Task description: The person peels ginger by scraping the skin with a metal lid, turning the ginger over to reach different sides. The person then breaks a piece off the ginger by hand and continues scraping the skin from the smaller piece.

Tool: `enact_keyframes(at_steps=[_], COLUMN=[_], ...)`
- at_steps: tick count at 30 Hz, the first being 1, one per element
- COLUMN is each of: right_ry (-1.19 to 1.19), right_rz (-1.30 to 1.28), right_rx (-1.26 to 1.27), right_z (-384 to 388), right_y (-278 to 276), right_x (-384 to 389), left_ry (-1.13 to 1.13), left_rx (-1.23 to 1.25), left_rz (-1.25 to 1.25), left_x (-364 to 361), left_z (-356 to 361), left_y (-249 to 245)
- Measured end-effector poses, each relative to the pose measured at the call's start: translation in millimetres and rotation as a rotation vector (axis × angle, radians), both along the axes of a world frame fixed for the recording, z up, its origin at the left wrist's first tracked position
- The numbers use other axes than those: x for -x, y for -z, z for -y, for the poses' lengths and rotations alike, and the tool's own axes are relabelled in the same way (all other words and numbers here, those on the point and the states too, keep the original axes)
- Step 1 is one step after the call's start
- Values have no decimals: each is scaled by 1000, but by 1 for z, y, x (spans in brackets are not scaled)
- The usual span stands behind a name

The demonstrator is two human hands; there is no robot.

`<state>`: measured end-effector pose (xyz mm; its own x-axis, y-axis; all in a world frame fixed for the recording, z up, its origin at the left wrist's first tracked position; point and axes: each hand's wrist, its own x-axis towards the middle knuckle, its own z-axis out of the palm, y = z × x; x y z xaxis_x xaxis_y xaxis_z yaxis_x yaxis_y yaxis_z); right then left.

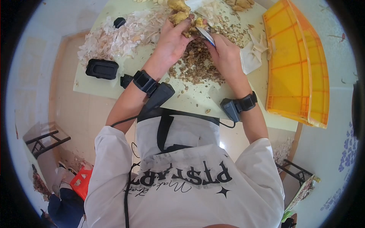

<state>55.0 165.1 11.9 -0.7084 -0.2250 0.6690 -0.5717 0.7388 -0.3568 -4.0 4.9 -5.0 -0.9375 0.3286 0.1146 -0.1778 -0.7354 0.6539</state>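
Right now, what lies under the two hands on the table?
A heap of brown peelings on the pale table. The left hand, gripping ginger, and the right hand, holding a knife, cover part of the heap.

Gripping a ginger root (178,13) in the left hand (173,40) at the far middle of the table (182,102), holding a knife (206,36) in the right hand (225,53) just right of it. Working directly over a scrap heap (194,66), with a shavings pile (114,34) and a case (102,69) to the left, a cloth (253,55) and a crate (292,64) to the right.
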Motion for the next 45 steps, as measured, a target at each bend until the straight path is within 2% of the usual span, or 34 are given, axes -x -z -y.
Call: enact_keyframes(at_steps=[3,5,6,8,9,11,15,17,21,24,26,27,29,30,32,33,36,38,41,45], right_ry=[37,4,4,21,21,68,233,206,117,36,-108,-108,-11,-12,38,36,149,145,78,20], right_rz=[39,252,253,218,219,178,76,3,6,-6,-37,-38,135,134,290,290,177,15,-59,-37], right_rx=[-12,129,130,176,177,204,249,151,111,67,-10,-9,49,51,326,325,266,70,37,90], right_z=[1,2,2,4,5,7,6,5,4,4,2,2,4,7,11,11,10,11,15,18], right_y=[-2,-2,0,3,3,0,-3,-4,0,-2,-1,-2,-3,-4,-6,-5,-2,-3,-2,-1], right_x=[-2,-3,-2,0,-1,-3,-5,-6,-3,-2,1,0,-4,-7,-11,-10,-9,-8,-6,-6], left_ry=[29,-1,-2,-76,-76,-4,69,50,127,85,53,53,48,47,116,115,122,130,73,124], left_rx=[-44,25,25,80,82,-23,-130,-141,-175,-115,-56,-56,-52,-50,-125,-126,-98,-133,-134,-132], left_rz=[-21,12,12,-201,-200,10,-13,57,4,43,-23,-24,13,11,46,45,45,0,-27,-46], left_x=[-1,-3,-2,-1,-2,-3,4,7,9,6,6,4,-1,0,5,5,0,-1,0,-3], left_z=[-1,-3,-4,-5,-5,-4,-3,-3,-1,-2,-5,-5,-3,-3,-3,-3,-3,-3,-9,-6], left_y=[-2,-6,-4,2,-1,-9,-3,0,3,1,1,-2,-10,-7,3,2,-1,-2,-3,-6])
